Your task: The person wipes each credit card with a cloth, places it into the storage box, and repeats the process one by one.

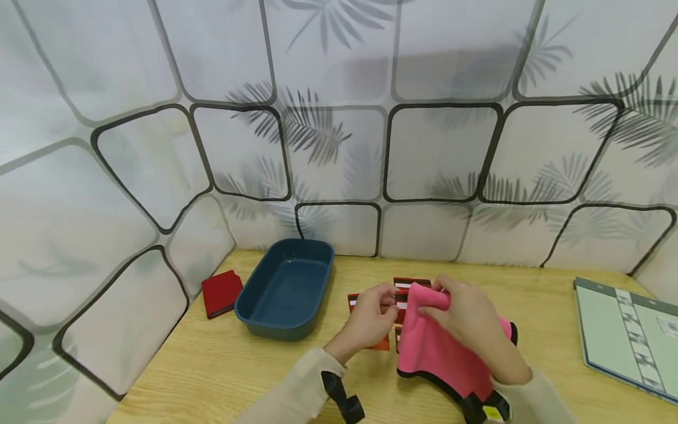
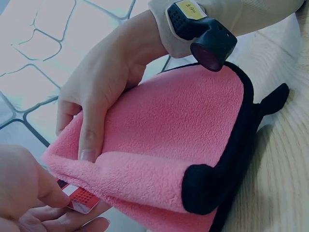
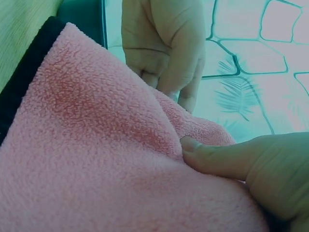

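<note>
In the head view my left hand (image 1: 371,318) pinches a red card (image 1: 401,303) with a white stripe. The left wrist view shows this card (image 2: 83,200) between the thumb and fingers, partly hidden by a pink plush cloth (image 2: 174,116). My right hand (image 1: 471,315) grips the same cloth (image 1: 450,359), which has black edging, by a folded upper part. In the right wrist view the right thumb (image 3: 212,157) presses on the cloth. More red striped cards (image 1: 413,281) lie on the table around and under the hands, partly covered.
A dark blue tub (image 1: 246,300) stands left of the hands. Beside it, farther left, lies a dark red wallet-like item (image 1: 221,292). A pale green folder or notebook (image 1: 604,330) lies at the right of the wooden table (image 1: 212,365). A patterned curtain (image 1: 339,153) hangs behind.
</note>
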Demonstrator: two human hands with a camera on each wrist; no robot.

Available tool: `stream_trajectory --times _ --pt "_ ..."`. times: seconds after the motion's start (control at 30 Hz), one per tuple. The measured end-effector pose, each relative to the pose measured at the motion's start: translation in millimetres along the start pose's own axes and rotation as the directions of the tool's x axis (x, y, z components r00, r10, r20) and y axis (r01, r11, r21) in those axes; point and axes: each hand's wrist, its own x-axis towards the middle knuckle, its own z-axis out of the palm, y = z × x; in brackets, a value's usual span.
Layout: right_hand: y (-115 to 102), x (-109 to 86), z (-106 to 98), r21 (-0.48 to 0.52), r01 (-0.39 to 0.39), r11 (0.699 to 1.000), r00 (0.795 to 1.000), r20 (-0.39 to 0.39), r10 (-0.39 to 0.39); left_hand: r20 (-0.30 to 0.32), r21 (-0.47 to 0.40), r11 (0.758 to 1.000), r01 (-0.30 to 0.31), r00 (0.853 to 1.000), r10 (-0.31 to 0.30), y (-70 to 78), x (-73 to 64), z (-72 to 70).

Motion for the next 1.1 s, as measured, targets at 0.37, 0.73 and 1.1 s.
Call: stream_trajectory --times 0.37,0.73,1.1 --pt "21.2 4.1 -12.5 -0.013 -0.073 0.997 0.995 0.063 0.073 -0.018 0.091 0.995 -0.05 0.998 0.052 5.7 -0.6 -4.0" --pt "43.8 3.6 -43.1 -0.12 -0.112 0.986 0.992 0.04 0.117 -0.035 -0.036 0.999 -0.021 0.999 0.02 5.8 2.8 -15.8" --pt "66.5 -0.2 -57.4 -0.13 -0.082 0.988 0.994 0.058 0.09 -0.024 -0.056 0.998 -0.005 1.0 0.003 7.3 4.8 -20.7"
